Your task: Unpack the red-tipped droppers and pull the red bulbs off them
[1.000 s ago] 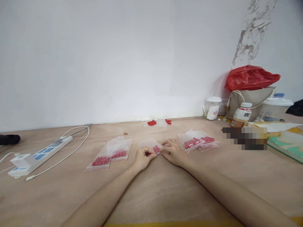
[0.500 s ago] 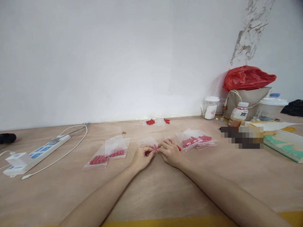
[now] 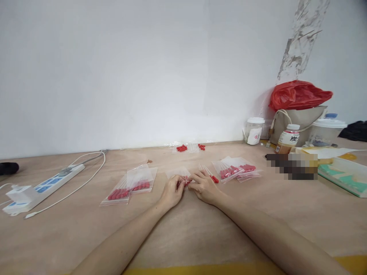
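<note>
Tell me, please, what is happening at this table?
A person's left hand pinches a clear bag by its red pieces; the right hand is at the same end. Filled bags lie to the left and right, and more red pieces lie by the wall. I cannot tell whether the clear bag is sealed.

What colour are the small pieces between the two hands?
The small pieces are red, seen best in the head view.
</note>
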The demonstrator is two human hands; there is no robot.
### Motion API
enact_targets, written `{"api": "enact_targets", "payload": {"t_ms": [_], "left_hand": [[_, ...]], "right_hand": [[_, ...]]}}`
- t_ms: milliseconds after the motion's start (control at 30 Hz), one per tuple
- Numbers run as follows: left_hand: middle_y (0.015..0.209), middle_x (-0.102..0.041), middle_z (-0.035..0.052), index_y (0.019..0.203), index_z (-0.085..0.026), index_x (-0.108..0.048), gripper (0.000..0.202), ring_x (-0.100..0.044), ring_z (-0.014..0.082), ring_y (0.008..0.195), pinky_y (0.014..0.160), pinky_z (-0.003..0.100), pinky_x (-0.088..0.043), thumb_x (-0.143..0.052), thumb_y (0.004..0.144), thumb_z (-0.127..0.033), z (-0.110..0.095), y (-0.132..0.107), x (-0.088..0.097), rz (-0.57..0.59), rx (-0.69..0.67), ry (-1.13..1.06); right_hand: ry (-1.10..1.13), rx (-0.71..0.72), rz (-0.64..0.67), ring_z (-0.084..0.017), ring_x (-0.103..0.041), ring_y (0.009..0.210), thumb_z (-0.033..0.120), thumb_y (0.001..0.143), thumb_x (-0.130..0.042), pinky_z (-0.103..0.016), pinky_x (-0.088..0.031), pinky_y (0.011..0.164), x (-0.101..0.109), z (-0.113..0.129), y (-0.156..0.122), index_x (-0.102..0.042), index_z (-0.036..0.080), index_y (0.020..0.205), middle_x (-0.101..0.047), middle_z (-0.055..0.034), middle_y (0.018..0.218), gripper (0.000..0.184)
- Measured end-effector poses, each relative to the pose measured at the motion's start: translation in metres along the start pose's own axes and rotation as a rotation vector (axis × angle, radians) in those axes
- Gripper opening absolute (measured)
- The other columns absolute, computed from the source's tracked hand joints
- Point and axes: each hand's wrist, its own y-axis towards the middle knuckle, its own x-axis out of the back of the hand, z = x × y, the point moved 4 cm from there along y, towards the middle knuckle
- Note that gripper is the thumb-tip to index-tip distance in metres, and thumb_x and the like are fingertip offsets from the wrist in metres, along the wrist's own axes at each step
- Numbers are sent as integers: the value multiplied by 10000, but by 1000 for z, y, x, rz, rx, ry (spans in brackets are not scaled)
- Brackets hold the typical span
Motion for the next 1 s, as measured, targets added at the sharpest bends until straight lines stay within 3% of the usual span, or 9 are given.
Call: {"api": "enact_targets", "payload": {"t_ms": [133,233,367,533,600,667,733,833,1000], "left_hand": [[718,-595,26,741,-169,-537,149,-558,144,675,647,285,-456,-422,813,-231,4,-1,13,-207,105,55],[840,-621,45,815,-177,-566,156,-572,165,822,755,309,-454,-422,814,-238,-5,-1,23,-219,75,122],[1160,-548,59,1066,-198,-538,284,-481,186,1097,916,360,-395,-383,828,-201,-11,2,28,14,-5,171],[1350,-362,29,1206,-238,-449,444,-253,194,1274,1041,427,-227,-372,788,-111,-1,1,20,368,-149,236],[1377,-313,23,1211,-240,-426,477,-206,195,1290,1056,434,-179,-393,758,-93,0,-1,17,451,-197,250],[1362,-338,33,1139,-222,-464,428,-218,207,1283,1054,437,-168,-417,734,-93,-2,-3,17,473,-222,260],[1269,-447,58,1038,-203,-499,326,-333,226,1212,1005,427,-258,-447,726,-124,-7,-6,21,440,-210,272],[1002,-573,60,955,-190,-514,211,-507,210,944,825,369,-402,-473,750,-218,-13,-10,28,363,-160,300],[767,-560,24,837,-175,-551,201,-509,154,732,676,273,-409,-439,807,-340,-16,-16,32,292,-114,292]], "right_hand": [[34,-26,10,-192,-462,961,116,766,-488,-365,-354,813,1,1,0,-619,217,750,-510,-53,1124,166],[217,-112,61,-145,-520,887,84,781,-434,-291,-422,761,5,-2,-5,-595,195,796,-483,-76,1150,196],[450,-204,109,-143,-545,925,98,748,-474,-281,-437,804,17,-7,-13,-559,181,777,-532,-76,1075,122],[551,-343,62,-152,-579,858,122,706,-526,-288,-450,767,26,-12,-17,-519,169,573,-599,-60,923,142],[551,-353,50,-135,-584,801,120,708,-523,-271,-452,740,24,-11,-17,-524,167,565,-605,-47,868,150],[513,-331,48,-129,-571,799,113,690,-536,-263,-447,737,22,-10,-16,-572,168,638,-590,-47,890,84],[420,-329,30,-136,-549,805,115,672,-551,-271,-439,730,22,-9,-15,-615,173,728,-559,-56,921,103],[278,-337,22,-146,-513,755,118,665,-553,-282,-423,691,26,-8,-13,-644,188,783,-535,-45,821,164],[413,-350,63,-148,-511,827,140,749,-500,-273,-406,748,25,2,-12,-629,195,895,-570,-44,851,203]]}}
